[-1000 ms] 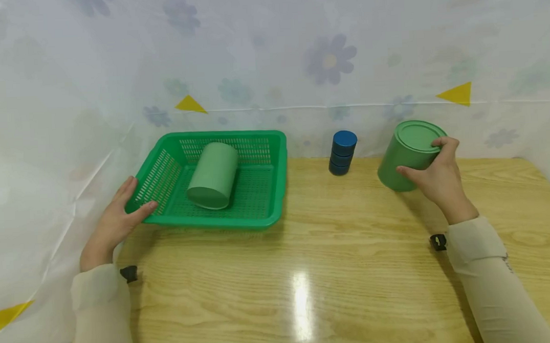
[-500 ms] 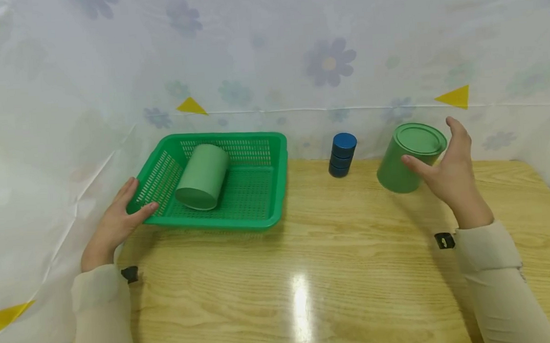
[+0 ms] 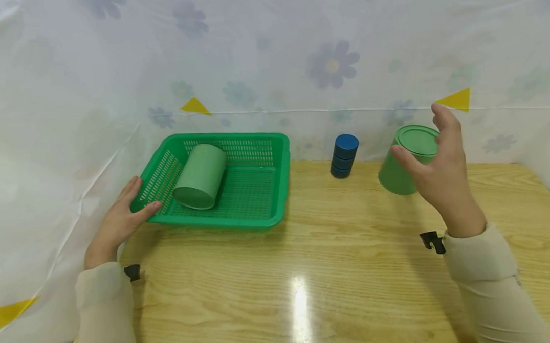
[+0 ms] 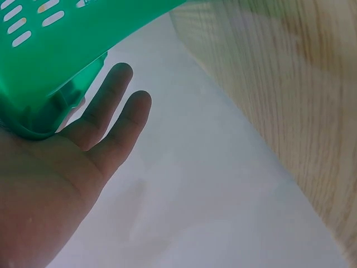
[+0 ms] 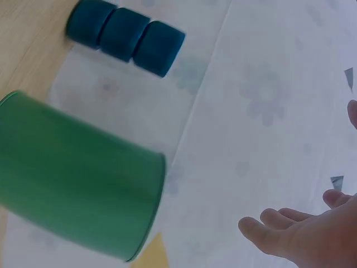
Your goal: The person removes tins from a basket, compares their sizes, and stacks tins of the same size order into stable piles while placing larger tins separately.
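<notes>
At the near left corner of a green plastic basket (image 3: 233, 223), my left hand (image 3: 119, 222) holds the rim, thumb over the edge and fingers along the outside. The left wrist view shows two fingers stretched out below the basket wall (image 4: 72, 50). Inside the basket a light green can (image 3: 200, 176) lies on its side, leaning toward the left wall. A second green can (image 3: 397, 174) stands upright at the table's back right. My right hand (image 3: 446, 179) is raised in front of it, fingers spread and holding nothing; the right wrist view shows a gap between hand and can (image 5: 83, 178).
A dark blue cylinder (image 3: 344, 155) in three stacked sections stands between the basket and the upright can, near the back edge. Behind the wooden table (image 3: 243, 290) hangs a white flowered sheet (image 3: 270, 54) with yellow triangles. The sheet also covers the left side.
My right hand has let go of the upright can, drawn back right, then risen and shifted left. The lying can has rolled left inside the basket. My left hand stays at the basket corner.
</notes>
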A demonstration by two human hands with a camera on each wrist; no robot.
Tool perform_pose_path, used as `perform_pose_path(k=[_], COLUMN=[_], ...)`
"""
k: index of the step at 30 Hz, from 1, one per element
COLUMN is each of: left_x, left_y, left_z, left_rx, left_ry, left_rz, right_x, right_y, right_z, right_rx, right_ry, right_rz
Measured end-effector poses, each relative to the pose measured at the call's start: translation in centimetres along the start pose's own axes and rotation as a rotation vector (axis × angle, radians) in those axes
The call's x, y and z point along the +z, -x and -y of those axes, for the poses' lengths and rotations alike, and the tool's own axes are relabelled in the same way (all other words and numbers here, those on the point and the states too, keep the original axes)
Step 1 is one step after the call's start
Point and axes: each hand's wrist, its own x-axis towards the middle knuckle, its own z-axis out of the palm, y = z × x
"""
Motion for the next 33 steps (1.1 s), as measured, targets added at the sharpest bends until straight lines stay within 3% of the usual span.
perform_pose_path(k=[10,18,27,33], left_x=[0.1,0.0,-0.1,-0.1], left_y=[-0.1,0.0,0.2,0.3], left_z=[0.1,0.2,0.2,0.5], left_rx=[0.01,0.001,0.002,0.005], left_ry=[-0.004,0.003,0.006,-0.002], left_rz=[-0.002,0.004,-0.004,-0.005], right_x=[1.6,3.5,6.9,9.3], right_y=[-0.6,-1.3,-2.7,-4.0], right_z=[2.4,4.5,6.8,7.5], right_rx=[-0.009,-0.042,-0.128,-0.113], right_ry=[-0.06,-0.069,-0.105,-0.174], right_rz=[0.078,0.225,0.334,0.408])
